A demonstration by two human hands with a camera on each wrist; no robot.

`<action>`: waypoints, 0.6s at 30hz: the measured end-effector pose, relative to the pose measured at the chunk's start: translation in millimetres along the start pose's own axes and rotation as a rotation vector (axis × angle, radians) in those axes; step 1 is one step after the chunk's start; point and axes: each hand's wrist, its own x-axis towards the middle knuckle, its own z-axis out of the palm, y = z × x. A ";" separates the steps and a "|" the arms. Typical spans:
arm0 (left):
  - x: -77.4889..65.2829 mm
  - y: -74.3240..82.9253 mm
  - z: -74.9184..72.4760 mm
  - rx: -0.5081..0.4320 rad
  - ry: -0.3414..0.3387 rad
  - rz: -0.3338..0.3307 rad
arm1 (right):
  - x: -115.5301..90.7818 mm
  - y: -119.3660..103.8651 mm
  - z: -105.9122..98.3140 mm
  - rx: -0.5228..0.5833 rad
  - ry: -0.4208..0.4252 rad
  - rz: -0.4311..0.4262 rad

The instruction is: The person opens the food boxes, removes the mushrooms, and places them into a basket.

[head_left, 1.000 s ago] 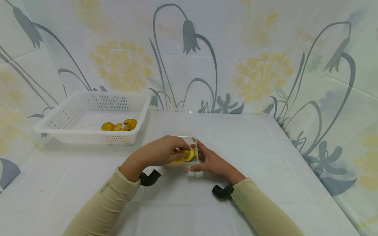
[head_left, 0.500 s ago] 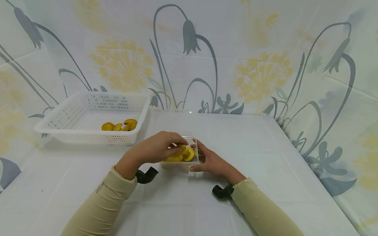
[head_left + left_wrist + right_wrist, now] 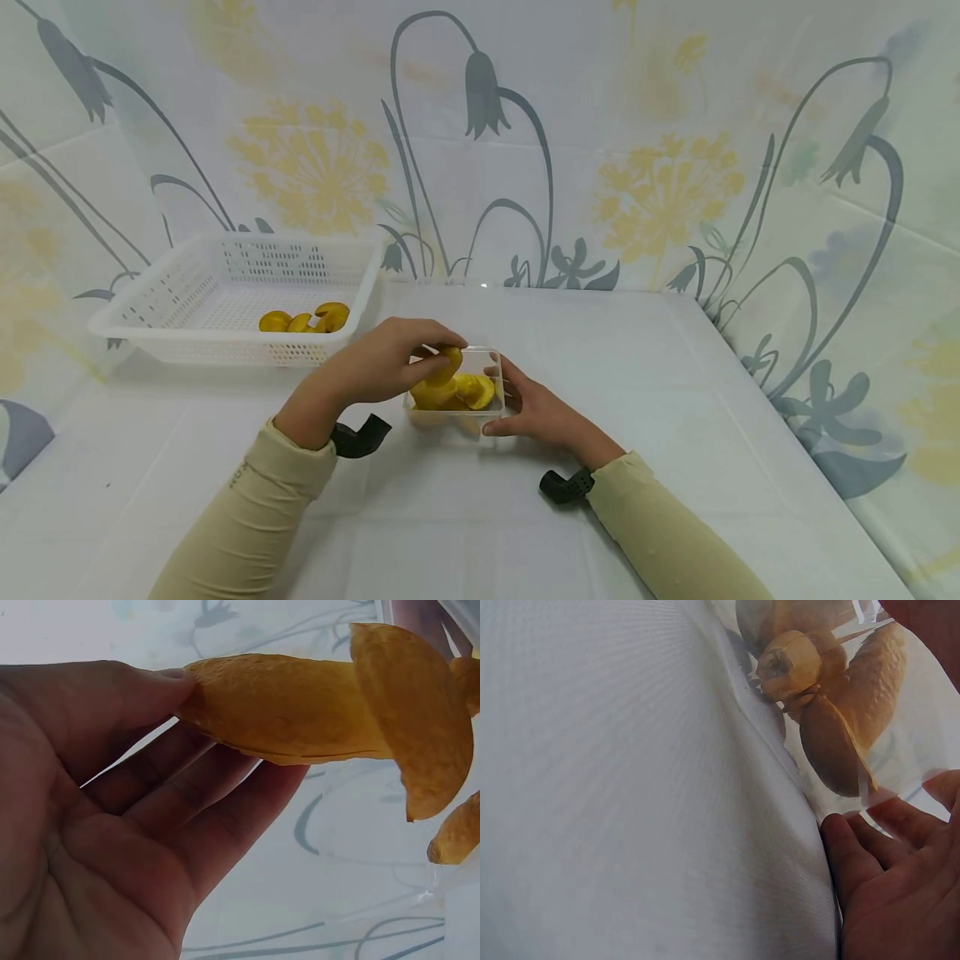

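Between thumb and fingers, my left hand (image 3: 390, 358) pinches a yellow mushroom (image 3: 292, 709) by the stem end, its cap pointing away from the palm. The mushroom is held over the left part of a small clear plastic box (image 3: 501, 354). Inside the box lie more yellow mushrooms (image 3: 474, 390), partly hidden by the held one. At the box's right side, my right hand (image 3: 536, 410) holds it, with fingers along the outer wall and the thumb by the near corner. Through the clear wall, the right wrist view shows a mushroom cap (image 3: 832, 746) close to the fingertips.
A white perforated basket (image 3: 217, 337) stands at the back left, with several yellow mushrooms (image 3: 300, 322) in its near right corner. A faint clear plastic edge (image 3: 483, 285) shows behind the box. White cloth covers the table (image 3: 637, 358), and a flower-patterned sheet (image 3: 570, 200) hangs behind.
My left hand has risen out of the box and moved left, bringing a mushroom up with it. The right hand and the box have stayed in place.
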 end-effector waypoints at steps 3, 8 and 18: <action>-1.0 -0.9 -2.9 -0.018 0.022 0.004 | 0.1 0.0 -0.3 0.000 0.001 -0.002; -2.6 -4.2 -6.9 -0.038 0.058 0.023 | 0.5 0.4 -0.4 -0.006 0.006 -0.009; -10.8 -11.6 -22.7 -0.019 0.176 -0.018 | 1.4 0.6 -0.7 0.011 0.005 -0.016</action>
